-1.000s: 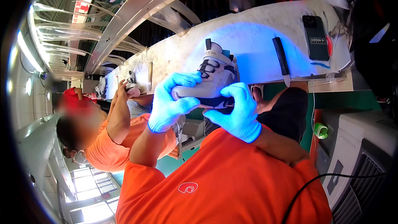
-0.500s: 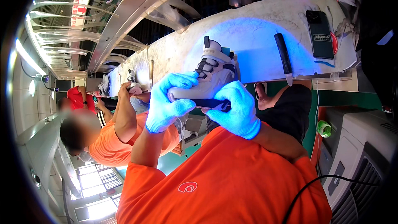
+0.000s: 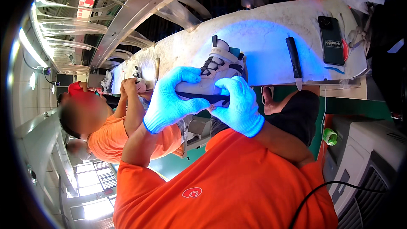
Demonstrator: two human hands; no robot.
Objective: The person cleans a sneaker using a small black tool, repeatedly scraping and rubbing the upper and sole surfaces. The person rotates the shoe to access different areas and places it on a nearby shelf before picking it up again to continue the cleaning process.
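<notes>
Left of the black-handled, metal-bladed knife point(image 3: 293, 59), the pale grey-and-black high-top shoe point(image 3: 217, 73) lies between partly curled fingers: the blue-lit, knit-gloved left hand point(image 3: 171, 98) clasps its toe, the matching right hand point(image 3: 239, 109) its near side.

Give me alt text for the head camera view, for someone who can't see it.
A gloved left hand and gloved right hand, bathed in blue light, hold a pale shoe with dark trim at a long workbench. A knife and a phone lie to the right; a co-worker in orange is at left.
</notes>
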